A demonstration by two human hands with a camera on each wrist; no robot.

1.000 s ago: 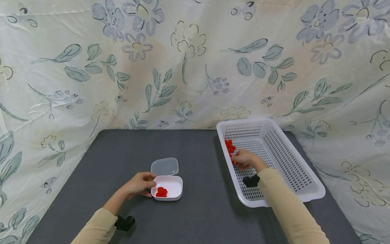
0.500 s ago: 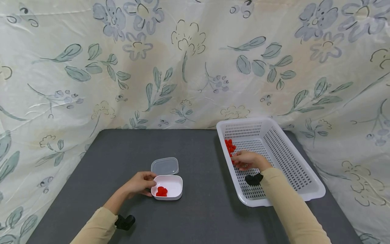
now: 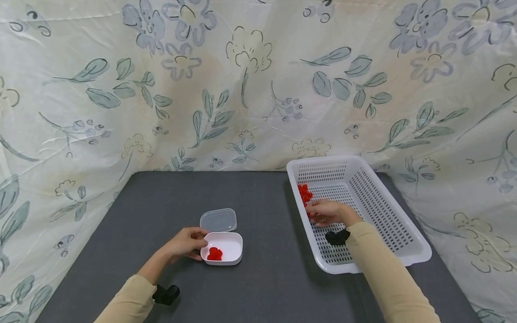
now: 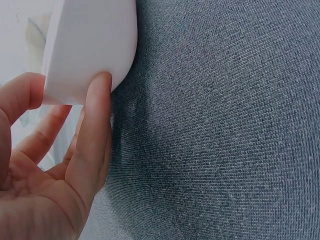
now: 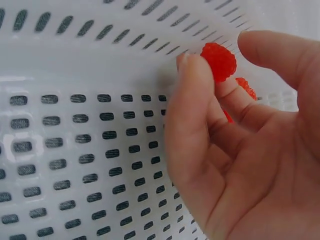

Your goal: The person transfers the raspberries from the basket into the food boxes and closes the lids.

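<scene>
My right hand [image 3: 323, 212] is inside the white perforated basket [image 3: 397, 224], near its left wall. In the right wrist view its fingers [image 5: 197, 100] pinch a small red raspberry-like piece [image 5: 218, 61]. More red pieces [image 3: 304, 193] lie in the basket just beyond the hand. My left hand [image 3: 186, 242] grips the left side of a small white box [image 3: 231, 251], thumb and fingers around its wall [image 4: 90, 50]. Red pieces [image 3: 214, 254] lie in the box.
A clear lid [image 3: 218, 220] lies flat behind the small box on the dark grey table [image 3: 262, 287]. A flowered cloth [image 3: 250, 80] hangs behind and to both sides. Black wrist straps [image 3: 165, 294] sit on both sleeves.
Almost nothing has moved; the right hand has shifted slightly inside the basket, and the left hand has kept its hold on the box.
</scene>
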